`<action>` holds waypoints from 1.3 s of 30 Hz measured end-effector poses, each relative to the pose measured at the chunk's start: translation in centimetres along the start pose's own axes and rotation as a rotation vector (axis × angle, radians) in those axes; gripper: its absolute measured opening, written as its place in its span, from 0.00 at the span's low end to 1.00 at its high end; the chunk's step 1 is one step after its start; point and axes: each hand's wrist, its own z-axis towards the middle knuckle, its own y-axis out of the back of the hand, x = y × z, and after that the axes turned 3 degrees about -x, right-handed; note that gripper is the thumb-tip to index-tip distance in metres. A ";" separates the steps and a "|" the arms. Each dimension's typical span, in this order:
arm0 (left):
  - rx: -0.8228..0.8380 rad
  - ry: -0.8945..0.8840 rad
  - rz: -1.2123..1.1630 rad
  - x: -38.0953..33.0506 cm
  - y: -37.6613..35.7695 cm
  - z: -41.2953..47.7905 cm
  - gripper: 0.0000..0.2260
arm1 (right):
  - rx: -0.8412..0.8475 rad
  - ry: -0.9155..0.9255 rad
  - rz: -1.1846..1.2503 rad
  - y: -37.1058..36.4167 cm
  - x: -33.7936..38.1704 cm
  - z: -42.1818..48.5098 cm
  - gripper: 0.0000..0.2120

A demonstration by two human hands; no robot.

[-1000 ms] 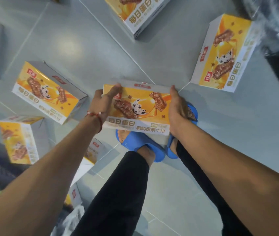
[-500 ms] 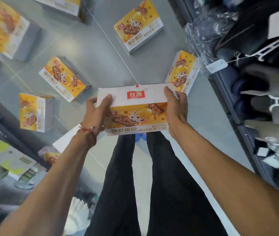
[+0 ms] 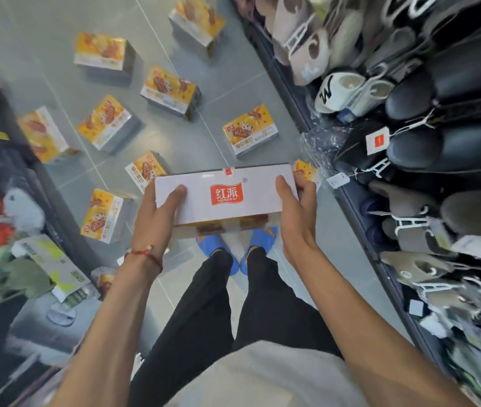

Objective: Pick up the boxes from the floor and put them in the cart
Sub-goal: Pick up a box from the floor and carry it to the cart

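While both hands are on it, the held box (image 3: 227, 198) sits mid-frame, up off the ground and above the person's blue slippers (image 3: 217, 248). It's a flat rectangular carton, smooth white on top with a red logo patch, and an orange printed side just peeks out underneath. The left hand (image 3: 157, 218) grips the left end with the thumb laid over the top. The right hand (image 3: 295, 215) does the same on the right end, fingers curled round the edge, so it's clamped between the two. There's a thin red string bracelet (image 3: 145, 254) on the left wrist. More orange-and-white boxes on the floor (image 3: 251, 133) are scattered over the upper left and centre, a bit blurry. The floor (image 3: 233, 69) is smooth grey tile with thin pale grout lines, slightly shiny. Down the right side runs a slipper rack (image 3: 353, 205) packed with beige, grey and black pairs on white plastic hangers. A dark shelf (image 3: 48, 195) of blurred goods is on the left edge.
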 end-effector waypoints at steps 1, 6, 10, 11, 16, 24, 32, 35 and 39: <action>-0.012 -0.011 -0.016 -0.6 0.2 -0.9 0.11 | 0.013 0.022 0.020 0.2 0.8 -0.7 0.08; -0.046 -0.034 -0.060 -3.5 0.0 -4.0 0.19 | 0.007 0.088 0.104 1.5 3.4 -3.7 0.21; 0.002 -0.091 -0.012 -5.6 -0.4 -5.2 0.14 | -0.038 0.062 0.133 2.5 3.9 -4.9 0.17; 0.007 -0.111 0.006 -5.9 -0.5 -5.3 0.13 | -0.045 0.057 0.135 2.7 4.0 -5.1 0.19; 0.053 -0.146 0.060 -7.0 -1.2 -5.2 0.21 | -0.104 0.068 0.186 3.5 4.3 -6.2 0.15; 0.253 -0.265 0.161 -7.1 -1.8 -4.9 0.14 | -0.358 0.083 0.292 4.1 2.7 -10.1 0.19; 0.479 -0.333 0.369 -4.9 -2.9 -6.8 0.12 | -0.650 0.022 0.392 5.4 -1.7 -17.0 0.06; 0.561 -0.357 0.437 -3.8 -4.3 -8.8 0.10 | -0.748 -0.014 0.475 6.6 -3.8 -19.5 0.10; 0.655 -0.414 0.521 -1.8 -6.2 -12.4 0.06 | -0.875 -0.059 0.600 8.9 -6.8 -22.6 0.13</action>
